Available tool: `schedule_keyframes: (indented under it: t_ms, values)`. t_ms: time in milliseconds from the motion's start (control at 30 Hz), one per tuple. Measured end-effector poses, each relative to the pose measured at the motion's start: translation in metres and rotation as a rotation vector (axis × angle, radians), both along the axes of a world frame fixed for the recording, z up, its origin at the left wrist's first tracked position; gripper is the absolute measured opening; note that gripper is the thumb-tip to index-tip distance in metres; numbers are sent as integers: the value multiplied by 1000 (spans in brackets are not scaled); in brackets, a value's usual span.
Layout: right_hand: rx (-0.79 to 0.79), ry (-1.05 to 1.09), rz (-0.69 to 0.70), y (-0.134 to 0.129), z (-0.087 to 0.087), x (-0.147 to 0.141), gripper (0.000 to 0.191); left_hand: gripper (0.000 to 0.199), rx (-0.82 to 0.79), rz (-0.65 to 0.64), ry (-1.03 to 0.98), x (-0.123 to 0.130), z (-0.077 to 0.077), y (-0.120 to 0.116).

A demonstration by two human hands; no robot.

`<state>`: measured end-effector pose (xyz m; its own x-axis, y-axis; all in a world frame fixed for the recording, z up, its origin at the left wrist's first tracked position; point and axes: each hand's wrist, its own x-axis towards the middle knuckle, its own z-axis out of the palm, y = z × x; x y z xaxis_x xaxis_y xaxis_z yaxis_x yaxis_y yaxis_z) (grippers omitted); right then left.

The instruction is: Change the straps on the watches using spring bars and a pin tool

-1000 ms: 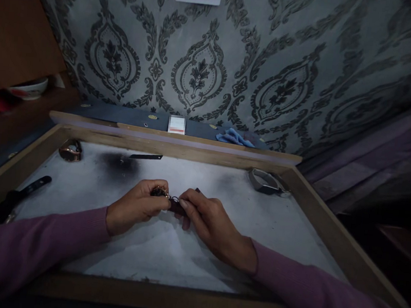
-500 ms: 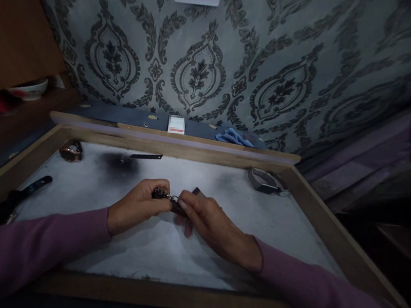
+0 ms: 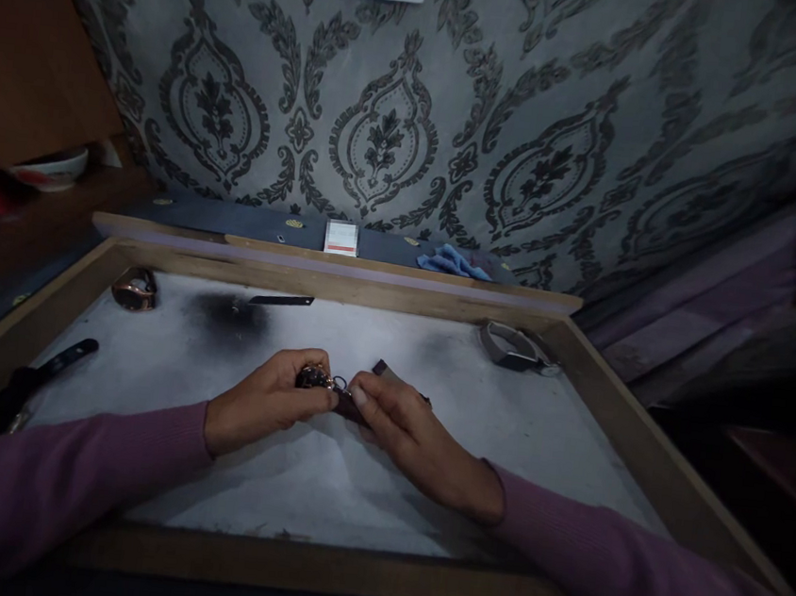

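Note:
My left hand (image 3: 271,389) is closed around a wristwatch (image 3: 311,377) with a dark face and a gold-toned case, held over the middle of the white tray surface. My right hand (image 3: 413,428) pinches the dark strap (image 3: 350,406) on the watch's right side between thumb and fingers. A small dark ring-like piece shows where strap and case meet. The far end of a dark strip (image 3: 380,368) sticks out behind my right fingers. Parts of the strap are hidden by both hands.
Inside the wood-framed tray (image 3: 313,569) lie a rose-gold watch (image 3: 134,290), a black-strapped watch (image 3: 33,383), a dark flat blade-like strip (image 3: 282,300) and a grey-banded watch (image 3: 510,346). Behind the rim are a blue cloth (image 3: 453,261) and a small white box (image 3: 342,237).
My right fingers have shifted slightly along the strap, and the lower fingers are now tucked out of sight. The left hand keeps its hold on the watch. The view tilts slightly.

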<state>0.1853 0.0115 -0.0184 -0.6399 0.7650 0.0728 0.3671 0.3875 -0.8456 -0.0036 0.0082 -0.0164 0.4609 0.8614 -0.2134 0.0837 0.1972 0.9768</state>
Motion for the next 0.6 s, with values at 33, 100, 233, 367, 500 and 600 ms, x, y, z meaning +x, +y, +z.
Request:
schedule_keyframes:
  t_ms: [33,100,233,367,500,600]
  values:
    - [9,-5,-2,0,0,0,36,22,-5,-9,-6,0,0,0]
    - [33,-24,-4,0,0,1,36,24,-19,-30,-28,-1,-1,0]
    - [121,-51,3,0,0,2,34,26,-66,-71,-84,-3,-3,0]
    - [233,-78,60,1,-2,4,31,29,-78,-115,-111,-5,-3,-1]
    - [436,-157,109,2,-6,6,29,32,-100,-160,-117,-6,-3,-2]
    - [511,-196,136,0,-7,9,26,32,-144,-199,-135,-7,-3,-1]
